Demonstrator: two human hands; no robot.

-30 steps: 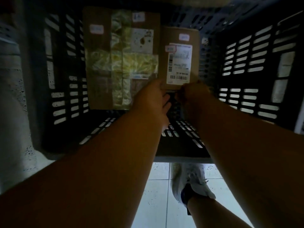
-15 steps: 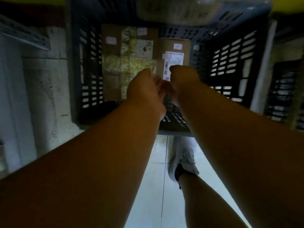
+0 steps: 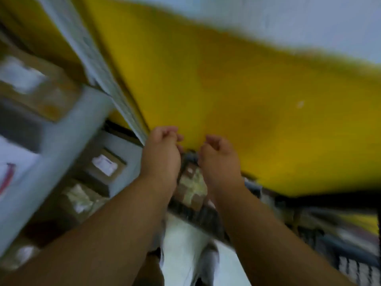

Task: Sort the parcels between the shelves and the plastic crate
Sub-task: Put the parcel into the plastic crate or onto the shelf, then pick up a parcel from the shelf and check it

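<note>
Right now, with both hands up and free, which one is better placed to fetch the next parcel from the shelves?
Left, probably. The left hand hangs beside the shelves, where a labelled parcel sits close by. The right hand is over the crate side, farther away. Both hold nothing; heavy blur limits certainty.

A parcel storeroom or sorting depot, by the look of it. Grey metal shelves (image 3: 51, 129) on the left hold labelled cardboard parcels (image 3: 105, 165), and a dark slatted plastic crate (image 3: 206, 211) stands on a pale tiled floor (image 3: 185, 240) under a yellow wall (image 3: 237, 100).
</note>
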